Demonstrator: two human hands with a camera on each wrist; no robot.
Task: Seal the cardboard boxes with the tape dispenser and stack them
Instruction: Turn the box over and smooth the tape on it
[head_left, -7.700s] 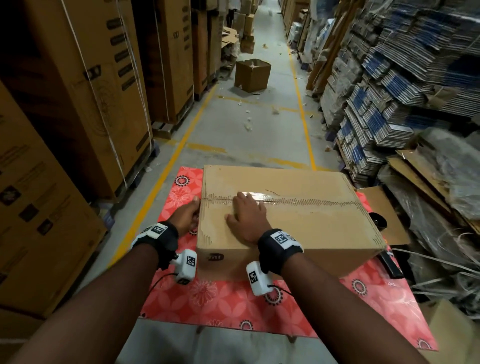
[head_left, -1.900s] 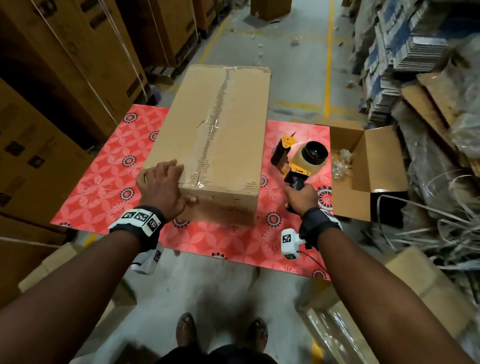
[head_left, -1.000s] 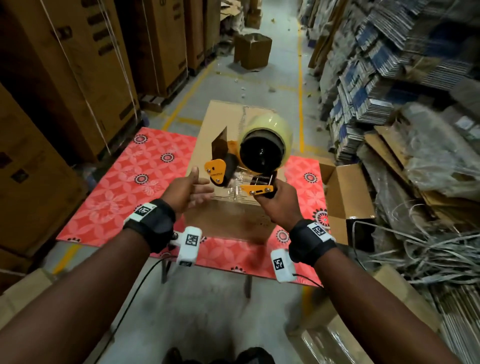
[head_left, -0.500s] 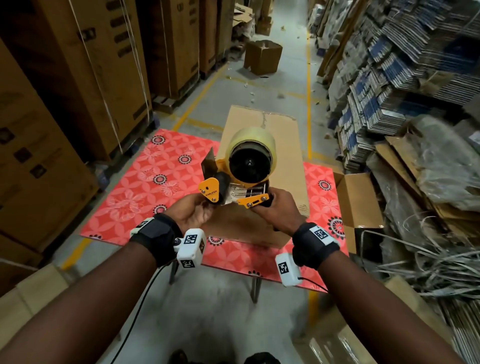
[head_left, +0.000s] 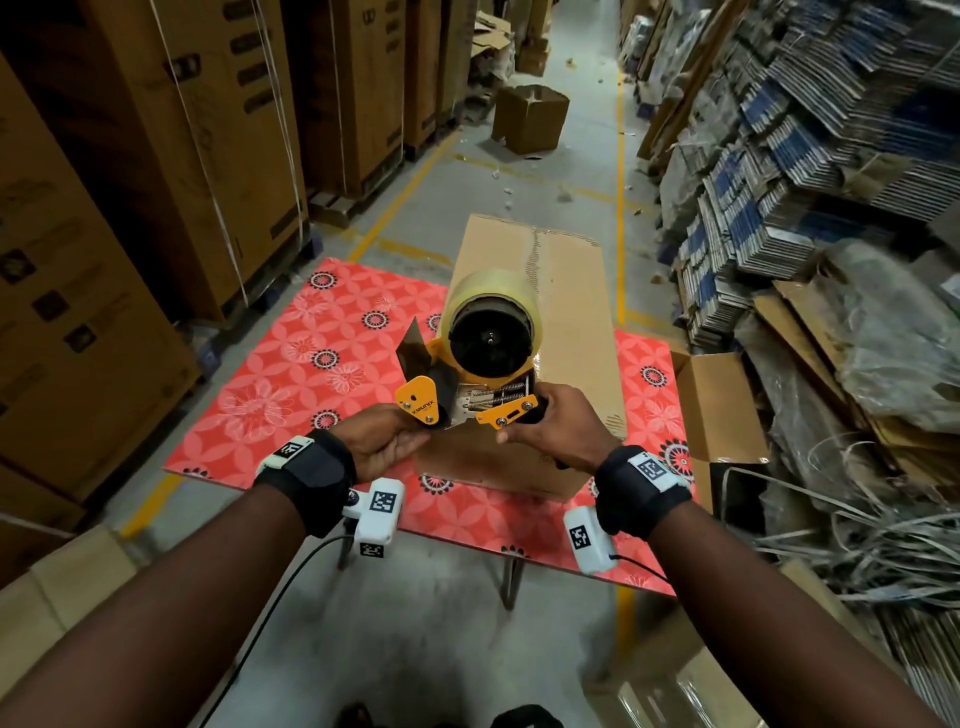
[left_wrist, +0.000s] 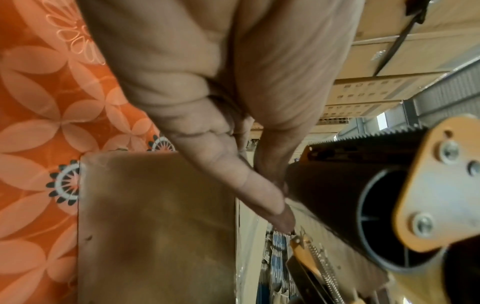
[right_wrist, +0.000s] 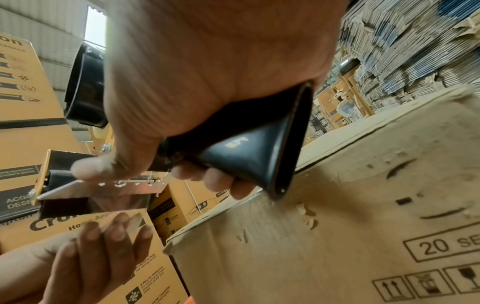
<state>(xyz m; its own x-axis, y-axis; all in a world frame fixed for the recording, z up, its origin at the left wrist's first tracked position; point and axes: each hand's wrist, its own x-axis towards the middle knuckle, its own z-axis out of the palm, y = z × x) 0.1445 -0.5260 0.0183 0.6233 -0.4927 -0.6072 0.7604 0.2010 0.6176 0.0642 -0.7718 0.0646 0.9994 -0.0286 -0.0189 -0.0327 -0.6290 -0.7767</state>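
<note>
Desk (head_left: 291, 374), covered in red floral print, lying below and beyond both hands in the head view. Cardboard box (head_left: 566, 332), closed, with a tape strip along its top seam, resting lengthwise on the desk directly behind and under the raised hands; its printed end face fills the right wrist view (right_wrist: 350, 236). Open carton (head_left: 722, 410), at the desk's right edge, right of the right grip. Tape dispenser (head_left: 483, 364), orange-framed with a pale tape roll on a black hub, held in the air above the near end of the box. Right hand (head_left: 556, 431), fingers wrapped round the dispenser's black handle (right_wrist: 249, 156), a closed grip. Left hand (head_left: 382, 441), fingers at the dispenser's front end by the roller and serrated blade, pinching the loose clear tape end (right_wrist: 122, 205) just below the right grip.
</note>
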